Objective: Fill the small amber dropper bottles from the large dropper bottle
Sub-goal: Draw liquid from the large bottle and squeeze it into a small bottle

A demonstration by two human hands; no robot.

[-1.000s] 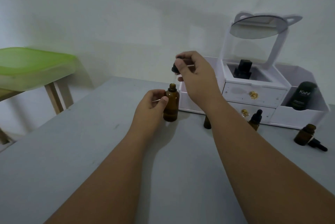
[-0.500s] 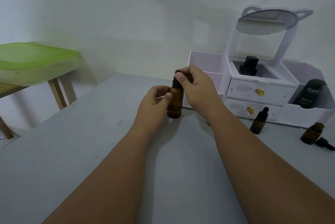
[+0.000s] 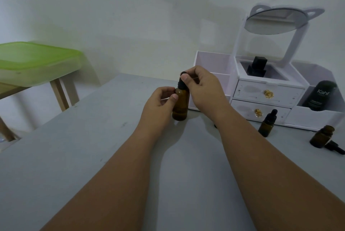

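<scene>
The large dropper bottle (image 3: 180, 103) stands on the desk (image 3: 93, 156) between the left hand (image 3: 158, 102) and the right hand (image 3: 202, 88). The drawer organizer (image 3: 268, 88) sits behind and to the right of the right hand. A capped small bottle (image 3: 267, 123) stands right of that hand, before the organizer. An uncapped small bottle (image 3: 322, 136) stands farther right, its dropper (image 3: 335, 147) lying just beside it.

The large bottle (image 3: 180, 106) is amber-brown with a black dropper cap (image 3: 180, 86), the desk (image 3: 93, 146) pale grey, the organiser (image 3: 248, 88) white with gold knobs (image 3: 268, 93), the tub lid (image 3: 35, 57) lime green.
</scene>
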